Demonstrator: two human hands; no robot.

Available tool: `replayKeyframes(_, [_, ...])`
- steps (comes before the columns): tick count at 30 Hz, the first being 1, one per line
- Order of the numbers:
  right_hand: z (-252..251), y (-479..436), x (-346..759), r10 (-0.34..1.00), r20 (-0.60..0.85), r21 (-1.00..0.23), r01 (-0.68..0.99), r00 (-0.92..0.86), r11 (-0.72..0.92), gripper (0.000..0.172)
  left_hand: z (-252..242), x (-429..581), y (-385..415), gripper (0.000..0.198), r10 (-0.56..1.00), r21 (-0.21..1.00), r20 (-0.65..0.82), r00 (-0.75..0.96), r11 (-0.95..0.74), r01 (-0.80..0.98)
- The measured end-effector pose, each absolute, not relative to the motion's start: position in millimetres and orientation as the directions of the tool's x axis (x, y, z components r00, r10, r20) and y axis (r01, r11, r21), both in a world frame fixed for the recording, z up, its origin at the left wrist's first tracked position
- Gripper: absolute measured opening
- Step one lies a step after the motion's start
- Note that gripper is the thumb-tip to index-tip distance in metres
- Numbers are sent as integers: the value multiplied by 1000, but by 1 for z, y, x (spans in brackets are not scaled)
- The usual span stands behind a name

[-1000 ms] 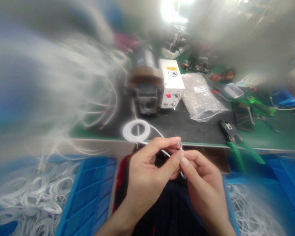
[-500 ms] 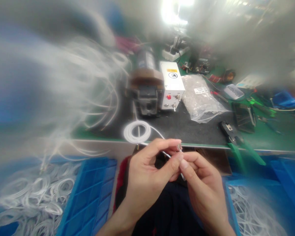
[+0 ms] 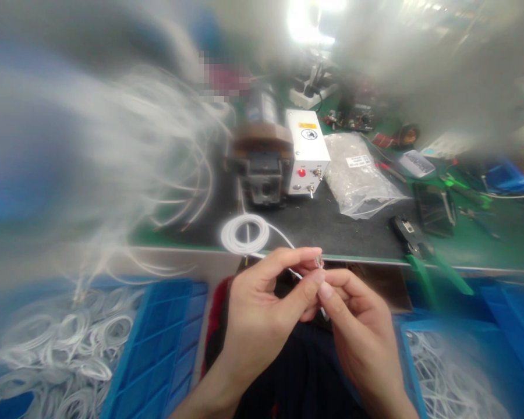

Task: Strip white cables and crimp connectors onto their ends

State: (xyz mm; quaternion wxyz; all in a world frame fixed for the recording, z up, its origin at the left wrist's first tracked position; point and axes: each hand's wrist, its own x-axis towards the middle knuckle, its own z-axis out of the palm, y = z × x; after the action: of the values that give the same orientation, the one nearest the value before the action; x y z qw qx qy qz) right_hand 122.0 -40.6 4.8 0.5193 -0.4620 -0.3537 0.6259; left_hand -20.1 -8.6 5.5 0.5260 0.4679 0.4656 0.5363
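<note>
A small clear plastic connector plug (image 3: 318, 262) sits at the fingertips of my left hand (image 3: 271, 302), whose index finger and thumb are closed around it. Just below it, my right hand (image 3: 360, 326) pinches a thin white cable at the plug's lower side, thumb against the left thumb. A short white cable piece (image 3: 324, 314) shows beneath the fingers. The coiled white cable (image 3: 245, 234) lies at the bench's front edge, and a strand of it runs into my left hand. Fingers hide where plug and cable meet.
A dark machine (image 3: 262, 157) stands behind the coil, beside a white control box (image 3: 308, 151) with a red light. Right of them lie a clear bag (image 3: 358, 174) and a green-handled crimping tool (image 3: 413, 238). Blue bins (image 3: 157, 343) of white cables flank my lap.
Both hands hold almost the same pose, with the plug and cable still between the fingertips. The view has shifted very slightly.
</note>
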Motion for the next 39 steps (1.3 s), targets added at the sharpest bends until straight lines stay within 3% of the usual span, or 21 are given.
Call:
replayKeyframes(7, [2,-36,126,975,-198,-929,-299,-99,-219,19,-2,-29,-4,18,997,969,-57,51,67,-239])
replayKeyframes(15, [-5,-11,137,927,-230,-961,-84,-295,-265,21,-14,-45,1,15,982,857,-80,173,157,-491])
replayKeyframes(20, [0,11,125,943,-180,-977,-63,-279,-205,25,-22,-52,3,43,988,845,-72,140,135,-518])
replayKeyframes(22, [-1,25,116,959,-180,-981,-30,-220,-191,28,-28,-54,3,48,994,889,-88,58,105,-446])
replayKeyframes(24, [-6,42,106,969,-197,-980,27,-148,-195,31,-35,-55,2,42,992,951,-80,-93,48,-305])
replayKeyframes(28, [-23,73,88,977,-202,-976,98,-67,-195,29,-45,-59,2,33,926,986,100,-364,-43,162])
replayKeyframes(32, [-35,88,75,976,-214,-972,110,-32,-209,23,-53,-67,6,17,904,863,308,-297,-134,487])
replayKeyframes(39, [-36,90,68,972,-233,-970,61,23,-233,22,-59,-70,9,11,915,833,314,-253,-138,536])
